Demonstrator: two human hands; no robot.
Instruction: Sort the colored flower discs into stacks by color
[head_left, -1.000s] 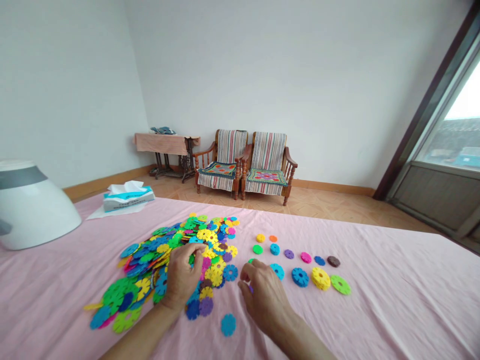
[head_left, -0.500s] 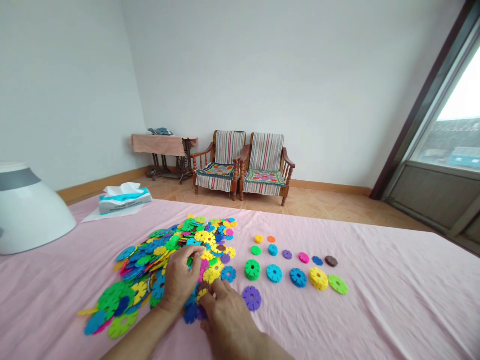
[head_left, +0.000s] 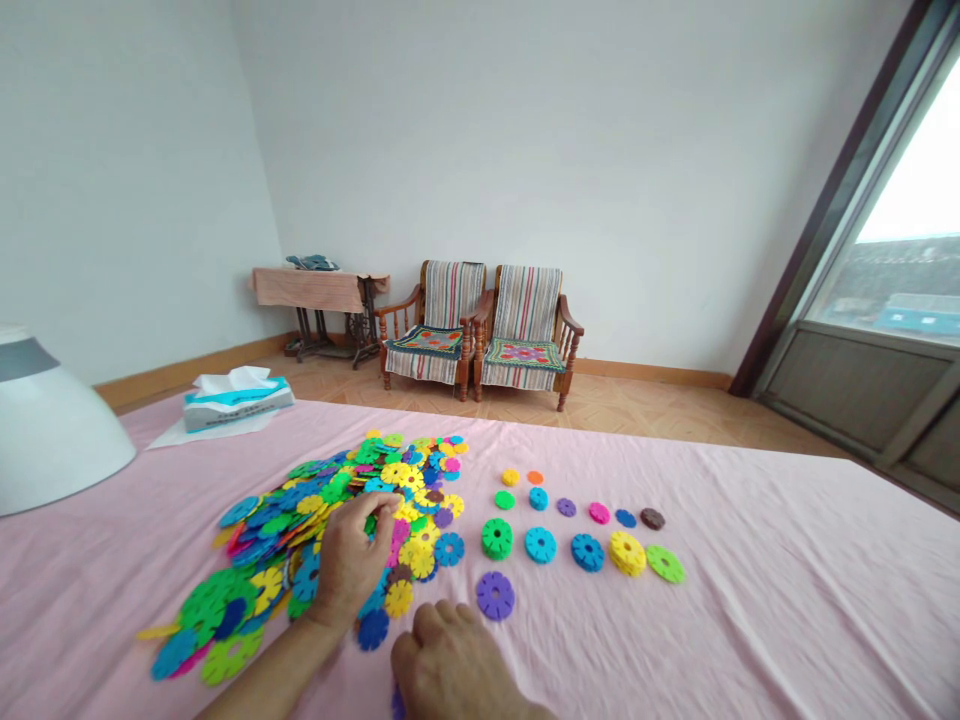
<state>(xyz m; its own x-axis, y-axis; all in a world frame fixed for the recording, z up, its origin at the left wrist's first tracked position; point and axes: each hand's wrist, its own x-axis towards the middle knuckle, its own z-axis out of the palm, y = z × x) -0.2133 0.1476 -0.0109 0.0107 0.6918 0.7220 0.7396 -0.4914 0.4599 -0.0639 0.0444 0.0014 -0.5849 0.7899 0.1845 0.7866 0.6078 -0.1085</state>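
Note:
My left hand [head_left: 354,555] is closed in a pinch over the right side of a large heap of notched plastic flower discs [head_left: 300,505]; anything between its fingertips is hidden. My right hand [head_left: 454,665] is closed low on the cloth, right of the heap, back of the hand up. From beneath its thumb side peeks the edge of a purple flower disc [head_left: 398,702]. Just beyond its knuckles lies another purple disc [head_left: 496,596]. Sorted discs stand in rows behind: a green stack [head_left: 496,539], a light blue one [head_left: 540,545], a blue stack [head_left: 587,552], a yellow stack [head_left: 627,553] and a lime disc [head_left: 665,564].
Smaller discs, among them a pink one [head_left: 598,513] and a brown one [head_left: 652,519], form rows farther back. A tissue pack [head_left: 238,400] and a white rounded appliance [head_left: 56,430] stand at the left. Two wooden armchairs [head_left: 525,330] are beyond the pink-covered table [head_left: 787,560].
My right hand has drawn back from the heap's edge toward me, with a purple disc under it. My left hand stays over the heap. The view has shifted slightly.

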